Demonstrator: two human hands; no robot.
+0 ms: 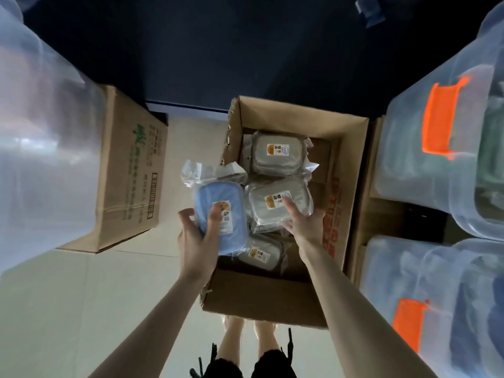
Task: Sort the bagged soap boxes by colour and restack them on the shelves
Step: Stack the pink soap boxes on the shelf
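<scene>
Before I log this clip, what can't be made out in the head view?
All in the head view.
Sticker text on the blue soap box and grey soap box: too small and blurred.
Right hand: fingers hidden under the grey soap box, grip unclear.
Lower layers in the open carton: covered by the upper layer.
Clear tubs: contents blurred by cloudy plastic, cut by the right edge.

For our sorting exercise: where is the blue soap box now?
In the head view, the left hand grips the blue soap box at the open carton's left edge, beside a grey soap box.
</scene>
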